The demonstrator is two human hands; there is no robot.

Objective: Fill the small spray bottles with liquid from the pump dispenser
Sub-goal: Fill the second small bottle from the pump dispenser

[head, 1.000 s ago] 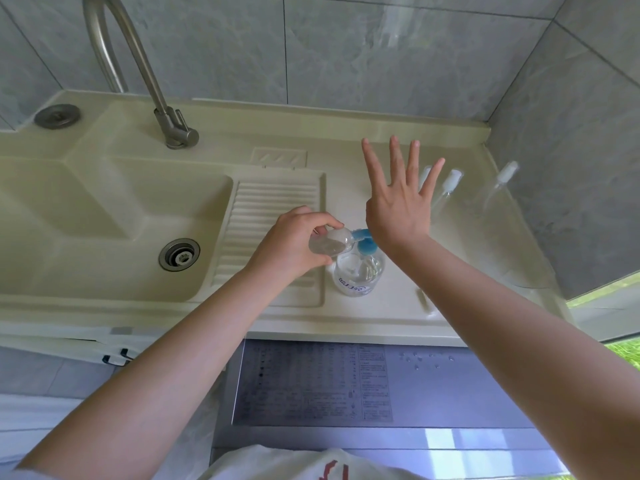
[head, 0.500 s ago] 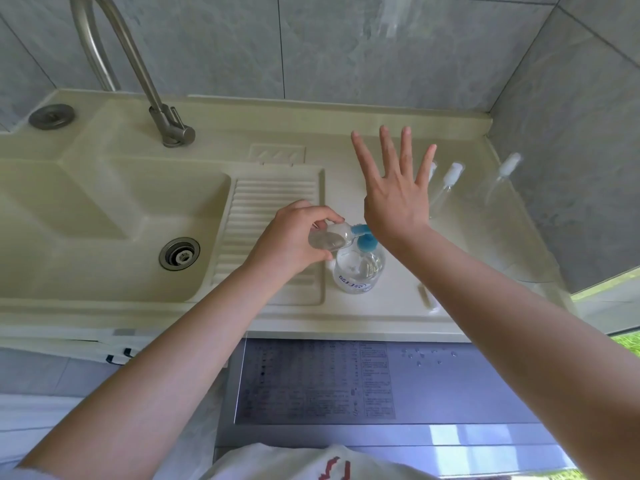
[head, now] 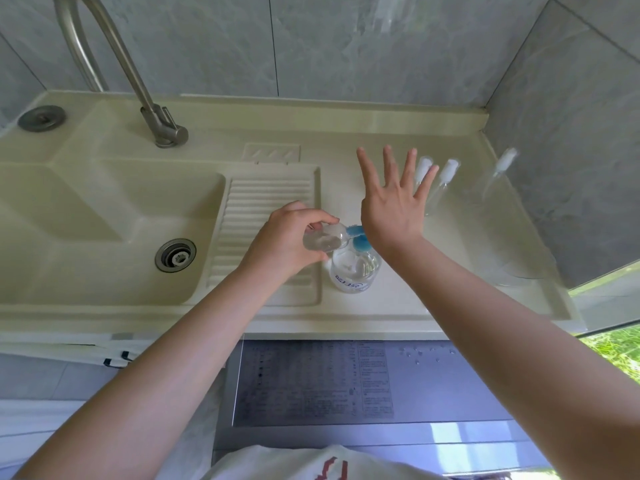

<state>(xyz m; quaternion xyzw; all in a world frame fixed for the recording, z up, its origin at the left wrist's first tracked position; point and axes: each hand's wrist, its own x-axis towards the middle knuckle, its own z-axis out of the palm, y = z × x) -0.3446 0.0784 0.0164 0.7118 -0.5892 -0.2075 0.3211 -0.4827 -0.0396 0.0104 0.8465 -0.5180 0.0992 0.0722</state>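
While left hand (head: 284, 237) pinches small bottle (head: 323, 239) at pump dispenser (head: 355, 263), right hand (head: 393, 209) grip spread

Brushed metal faucet (head: 114, 60); smooth, faintly glossy cream sink (head: 86, 216), ribbed at its 3 o'clock side. Clear glossy plastic pump dispenser (head: 353, 271), blue pump. Wall tiles (head: 346, 43) look like matt stone.

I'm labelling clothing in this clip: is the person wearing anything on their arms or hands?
No. Both forearms are bare along their whole visible length, with no sleeves. The left hand and right hand show no gloves, rings, watch or bracelets.
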